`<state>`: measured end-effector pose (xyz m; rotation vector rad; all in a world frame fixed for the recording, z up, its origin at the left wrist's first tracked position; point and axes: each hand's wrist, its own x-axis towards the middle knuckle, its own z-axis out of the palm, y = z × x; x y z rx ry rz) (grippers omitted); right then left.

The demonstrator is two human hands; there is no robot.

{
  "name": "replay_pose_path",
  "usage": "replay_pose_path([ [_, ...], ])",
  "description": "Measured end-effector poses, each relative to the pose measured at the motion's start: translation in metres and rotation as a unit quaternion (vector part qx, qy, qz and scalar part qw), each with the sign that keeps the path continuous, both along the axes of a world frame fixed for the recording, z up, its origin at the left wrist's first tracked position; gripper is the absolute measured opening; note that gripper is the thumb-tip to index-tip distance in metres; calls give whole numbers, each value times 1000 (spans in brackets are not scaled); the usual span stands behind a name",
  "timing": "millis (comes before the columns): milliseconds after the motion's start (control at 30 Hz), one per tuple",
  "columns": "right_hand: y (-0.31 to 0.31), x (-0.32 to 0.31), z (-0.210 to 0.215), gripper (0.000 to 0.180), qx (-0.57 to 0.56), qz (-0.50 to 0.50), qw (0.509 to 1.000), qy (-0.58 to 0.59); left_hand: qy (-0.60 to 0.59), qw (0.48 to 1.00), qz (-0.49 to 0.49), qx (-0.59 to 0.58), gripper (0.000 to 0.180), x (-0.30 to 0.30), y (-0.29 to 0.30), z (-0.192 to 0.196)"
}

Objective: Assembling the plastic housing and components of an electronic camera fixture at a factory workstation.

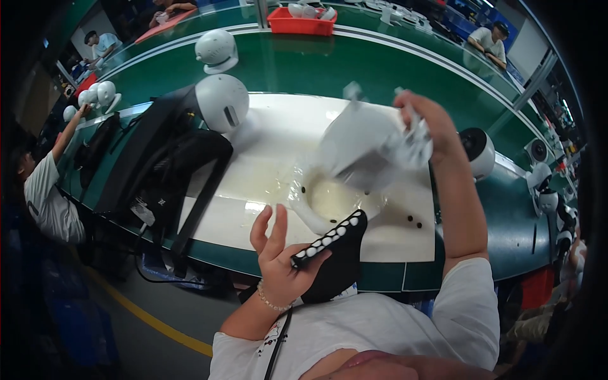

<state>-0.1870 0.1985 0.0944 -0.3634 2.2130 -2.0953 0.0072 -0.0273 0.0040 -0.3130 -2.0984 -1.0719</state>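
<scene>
My left hand [277, 273] pinches a black strip [330, 238] set with a row of white round dots, close to my body. A piece of black cloth-like material [334, 278] hangs below that strip. Raised at the right, my right hand [432, 120] grips a crumpled translucent plastic bag [364, 139], smeared by motion. Beneath the bag lies a white rounded part [306, 212] with small black dots on it, partly hidden by the plastic. It rests on a white board [253, 183]. Two loose black dots [414, 221] sit on the board to the right.
A white round-headed device [222, 102] and a black padded item [152, 145] stand at the left. Another white device [216, 50] is on the green belt [285, 60], with a red bin [302, 24] beyond. White-and-black devices [478, 152] line the right. A co-worker [50, 196] reaches at far left.
</scene>
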Motion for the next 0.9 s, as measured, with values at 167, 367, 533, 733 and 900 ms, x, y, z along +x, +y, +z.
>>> replay_pose_path([
  [167, 43, -110, -30, 23, 153, -291, 907, 263, -65, 996, -11, 57, 19, -6, -12, -7],
  [367, 77, -157, -107, 29, 654, -288, 648, 263, -73, 996, -28, 49, 18, -8, -14, -3],
  [533, 82, -137, -105, 34, 451, -251, 818, 252, -100, 993, -33, 53, 18, -11, -11, 2],
  [733, 68, 51, -58, 30, 508, -29, 849, 145, -110, 987, -35, 108, 21, -6, -14, -3],
  [900, 153, 101, -88, 37, 635, -164, 738, 160, -119, 987, -47, 92, 25, -7, -6, -3],
])
